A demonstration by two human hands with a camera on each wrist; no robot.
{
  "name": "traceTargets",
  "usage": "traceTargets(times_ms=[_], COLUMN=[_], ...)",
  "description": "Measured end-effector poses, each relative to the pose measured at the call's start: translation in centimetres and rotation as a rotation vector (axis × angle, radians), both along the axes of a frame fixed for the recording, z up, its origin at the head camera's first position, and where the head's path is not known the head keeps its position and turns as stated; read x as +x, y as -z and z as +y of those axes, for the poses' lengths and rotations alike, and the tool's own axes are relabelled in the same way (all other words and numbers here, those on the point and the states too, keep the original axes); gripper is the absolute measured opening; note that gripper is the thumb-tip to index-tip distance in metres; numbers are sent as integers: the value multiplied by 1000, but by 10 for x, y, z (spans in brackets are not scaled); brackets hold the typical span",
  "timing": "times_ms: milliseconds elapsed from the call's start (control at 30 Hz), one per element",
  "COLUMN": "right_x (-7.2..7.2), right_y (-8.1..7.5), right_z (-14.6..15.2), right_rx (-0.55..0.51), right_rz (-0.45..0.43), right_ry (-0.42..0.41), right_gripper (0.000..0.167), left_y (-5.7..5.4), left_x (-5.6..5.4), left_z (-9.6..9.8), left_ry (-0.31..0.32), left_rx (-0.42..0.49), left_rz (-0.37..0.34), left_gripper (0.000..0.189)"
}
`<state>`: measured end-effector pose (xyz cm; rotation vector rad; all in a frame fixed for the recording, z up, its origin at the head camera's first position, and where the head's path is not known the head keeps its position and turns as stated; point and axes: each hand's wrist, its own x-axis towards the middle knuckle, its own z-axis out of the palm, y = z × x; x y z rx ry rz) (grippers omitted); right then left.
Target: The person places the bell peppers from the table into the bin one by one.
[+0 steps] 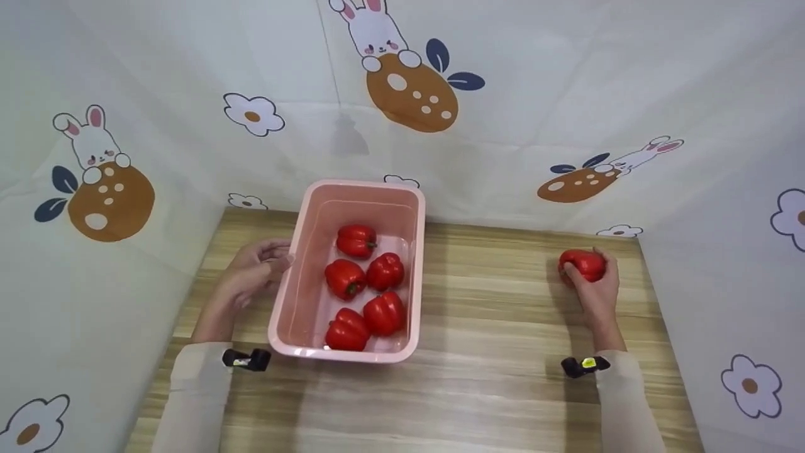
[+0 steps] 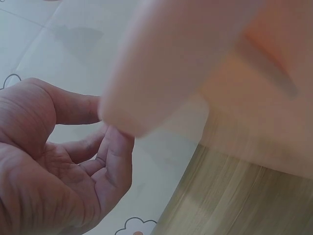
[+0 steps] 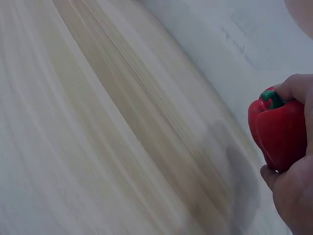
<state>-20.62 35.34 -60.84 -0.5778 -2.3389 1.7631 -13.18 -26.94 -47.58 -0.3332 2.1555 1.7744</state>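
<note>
My left hand [image 1: 255, 274] pinches the left rim of a pink plastic tub [image 1: 306, 242]. In the left wrist view, the thumb and curled fingers [image 2: 117, 156] meet at the tub's blurred edge [image 2: 161, 73]. Several red bell peppers [image 1: 345, 279] lie loose on the tub's floor, mostly toward its right and near side. Well to the right of the tub, my right hand [image 1: 597, 292] grips another red bell pepper [image 1: 582, 263]. Its green stem [image 3: 272, 99] shows in the right wrist view, with thumb and fingers on opposite sides of the pepper.
Beneath everything is a wood-grain tabletop [image 1: 490, 302]. Pale cloth walls [image 1: 503, 163] printed with rabbits and flowers rise along its back, left and right edges. The tub stands left of the table's middle, close to the back wall.
</note>
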Motion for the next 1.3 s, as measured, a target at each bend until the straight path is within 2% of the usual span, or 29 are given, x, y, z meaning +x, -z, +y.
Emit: traceTargets(times_ms=[233, 367, 567, 700, 1000, 1300], right_x=[6, 8, 12, 17, 27, 25], right_y=[-18, -32, -60, -73, -98, -115], right_z=[-17, -31, -52, -65, -93, -122], right_rx=[14, 16, 86, 120, 103, 49], right_rz=[16, 19, 19, 39, 73, 85], right_ry=[-99, -160, -283, -346, -416, -481], right_gripper=[75, 77, 78, 76, 71, 70], left_y=[1, 1, 1, 2, 2, 3], left_x=[-1, 0, -1, -1, -1, -1], left_z=[-1, -2, -1, -1, -3, -2], left_ry=[-1, -2, -7, 0, 16, 3], left_rx=[13, 8, 7, 7, 11, 7], left_rz=[-24, -15, -22, -31, 0, -12], left_gripper=[58, 58, 60, 60, 56, 56])
